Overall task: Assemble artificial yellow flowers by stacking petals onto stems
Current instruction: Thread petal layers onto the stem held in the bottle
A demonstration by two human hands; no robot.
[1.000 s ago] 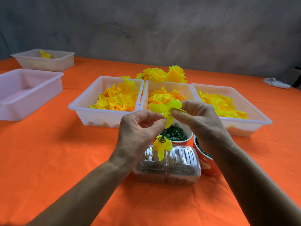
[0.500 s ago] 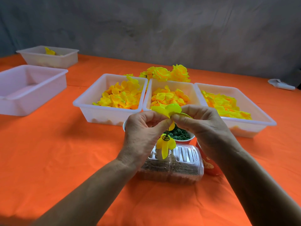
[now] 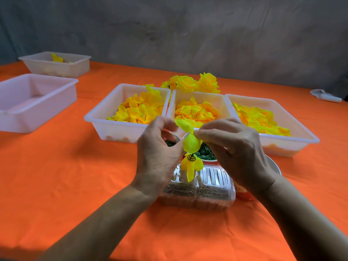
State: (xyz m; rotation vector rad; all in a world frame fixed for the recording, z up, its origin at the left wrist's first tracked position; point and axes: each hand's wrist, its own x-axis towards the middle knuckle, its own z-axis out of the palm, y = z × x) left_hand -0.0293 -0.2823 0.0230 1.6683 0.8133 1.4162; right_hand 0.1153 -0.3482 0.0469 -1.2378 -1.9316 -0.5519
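At the near middle of the table (image 3: 56, 185): both hands meet above a clear plastic box (image 3: 211, 187).
Left hand (image 3: 158, 157): fingers curled, thumb touching the yellow petal piece (image 3: 191, 143); what it grips I cannot tell.
Right hand (image 3: 235, 149): fingertips pinch the petal piece.
Stem (image 3: 192, 157): under the petal piece, with a lower petal layer (image 3: 191, 166).
Trays with petals (image 3: 139, 110): three, toward the far edge.
Finished flowers (image 3: 190, 83): behind the trays.

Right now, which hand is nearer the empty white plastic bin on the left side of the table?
Left. The left hand is at the table's middle, right of the empty white plastic bin; the right hand is farther right still.
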